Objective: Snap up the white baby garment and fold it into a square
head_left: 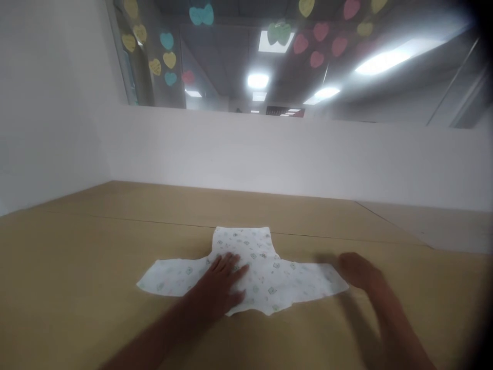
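A small white garment [265,280] with a tiny printed pattern lies spread flat on the tan table [77,288], its two sleeves stretched out to the left and right. My left hand [221,285] rests flat on the middle of the garment, fingers stretched out and apart. My right hand [356,271] is at the tip of the garment's right sleeve; it is smeared by motion and its fingers do not show clearly.
A white partition wall [269,154] runs along the back and left of the table. Above it, paper hearts [169,59] in several colours hang on glass. A seam crosses the tabletop behind the garment.
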Demonstrator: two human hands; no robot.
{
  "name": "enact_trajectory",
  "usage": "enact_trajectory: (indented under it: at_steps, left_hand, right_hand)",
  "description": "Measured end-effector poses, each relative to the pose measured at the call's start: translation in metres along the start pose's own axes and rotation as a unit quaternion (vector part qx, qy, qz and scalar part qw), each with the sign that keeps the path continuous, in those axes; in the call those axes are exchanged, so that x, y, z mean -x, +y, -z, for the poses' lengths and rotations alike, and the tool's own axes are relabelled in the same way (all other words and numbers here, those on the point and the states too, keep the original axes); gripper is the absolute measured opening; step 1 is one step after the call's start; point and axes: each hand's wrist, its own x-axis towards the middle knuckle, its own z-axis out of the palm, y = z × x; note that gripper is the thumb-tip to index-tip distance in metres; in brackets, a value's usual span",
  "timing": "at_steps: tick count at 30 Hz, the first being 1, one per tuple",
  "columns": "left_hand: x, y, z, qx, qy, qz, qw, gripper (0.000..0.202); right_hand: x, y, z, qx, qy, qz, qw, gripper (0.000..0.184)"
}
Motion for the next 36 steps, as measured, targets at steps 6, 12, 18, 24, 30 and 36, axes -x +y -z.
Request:
enact_trajectory:
  at_steps: [6, 12, 18, 24, 30, 36]
  left_hand:
    - [0.001, -0.005, 0.008, -0.014, -0.006, -0.008, 1.000, 0.073]
    - [0.007, -0.014, 0.002, -0.013, 0.020, 0.031, 0.999, 0.092]
    - [0.045, -0.051, -0.005, -0.050, 0.064, 0.120, 0.989, 0.071]
    - [0.096, -0.106, 0.004, -0.109, 0.090, 0.193, 0.971, 0.057]
    - [0.119, -0.140, 0.014, -0.118, 0.103, 0.241, 0.958, 0.049]
    - [0.120, -0.140, 0.025, -0.082, 0.148, 0.221, 0.960, 0.052]
  right_hand:
    - [0.041, -0.159, -0.035, -0.078, -0.017, 0.254, 0.964, 0.062]
    - [0.057, -0.170, -0.059, -0.068, -0.121, 0.266, 0.954, 0.070]
    - [0.053, -0.097, -0.058, -0.040, -0.096, 0.204, 0.973, 0.069]
    - [0.061, -0.029, -0.055, -0.008, -0.083, 0.108, 0.991, 0.068]
    - [0.059, -0.012, -0.043, -0.026, -0.008, 0.044, 0.999, 0.057]
    - [0.055, -0.002, -0.034, -0.127, 0.016, 0.049, 0.991, 0.034]
